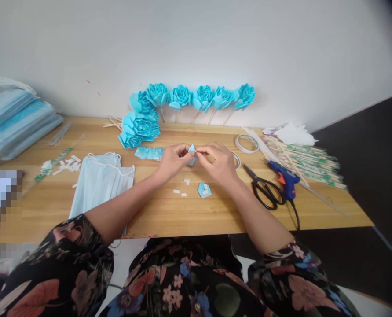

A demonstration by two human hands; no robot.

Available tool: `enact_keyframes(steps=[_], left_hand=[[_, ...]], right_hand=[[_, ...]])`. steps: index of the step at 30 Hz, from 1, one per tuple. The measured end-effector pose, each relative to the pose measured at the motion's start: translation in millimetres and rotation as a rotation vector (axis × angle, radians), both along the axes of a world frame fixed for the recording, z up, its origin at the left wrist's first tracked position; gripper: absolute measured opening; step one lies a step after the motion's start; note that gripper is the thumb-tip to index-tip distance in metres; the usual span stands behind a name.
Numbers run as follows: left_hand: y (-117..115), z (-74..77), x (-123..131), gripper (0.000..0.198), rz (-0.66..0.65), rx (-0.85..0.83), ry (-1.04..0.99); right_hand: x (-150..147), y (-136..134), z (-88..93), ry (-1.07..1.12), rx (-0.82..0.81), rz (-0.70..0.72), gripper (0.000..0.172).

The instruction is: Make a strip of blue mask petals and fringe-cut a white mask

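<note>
Between the fingertips of both my hands is a small folded blue petal (pixel 192 149), held just above the wooden table. My left hand (pixel 174 160) pinches it from the left. From the right, my right hand (pixel 217 159) pinches its edge with thumb and forefinger. Below the hands lies another blue folded piece (pixel 204 190) with white tape bits on it. Several small white tape pieces (pixel 176 191) are scattered beside it. A row of blue folded pieces (pixel 148 153) lies left of my left hand. Tape rolls (pixel 247 143) lie beyond and partly behind my right hand.
Blue paper-like flowers (pixel 180 97) on sticks lean on the wall. Face masks (pixel 95 180) lie at left, near a bagged mask stack (pixel 20 119). Black-handled scissors (pixel 265 189), a blue glue gun (pixel 286 178) and a stick bundle (pixel 311 160) occupy the right. The table's front edge (pixel 189 235) is close.
</note>
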State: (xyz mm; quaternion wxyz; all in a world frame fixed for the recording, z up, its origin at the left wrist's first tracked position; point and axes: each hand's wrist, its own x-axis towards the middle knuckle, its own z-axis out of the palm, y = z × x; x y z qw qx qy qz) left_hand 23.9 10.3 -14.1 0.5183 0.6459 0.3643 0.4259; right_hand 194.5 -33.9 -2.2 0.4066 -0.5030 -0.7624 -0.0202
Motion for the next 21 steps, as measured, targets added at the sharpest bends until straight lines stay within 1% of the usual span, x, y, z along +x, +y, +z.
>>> enact_keyframes(steps=[7,14,18,21], left_hand=[[-2.1,-0.5,0.5,0.019,-0.004,0.052,0.026],[-3.1,0.5,-0.5,0.021,-0.001,0.037,0.030],[-3.5,1.3,-0.2,0.019,0.002,0.048,0.022],[-3.3,0.9,0.0,0.019,-0.005,0.049,0.023]], right_hand=[[-1.0,-0.7,0.8,0.021,0.014,-0.009,0.011],[-0.5,-1.1,2.4,0.114,-0.069,0.017,0.014],[-0.9,-1.2,2.4,0.132,-0.072,0.014,0.011],[-1.1,-0.7,1.9,0.134,-0.068,0.000,0.012]])
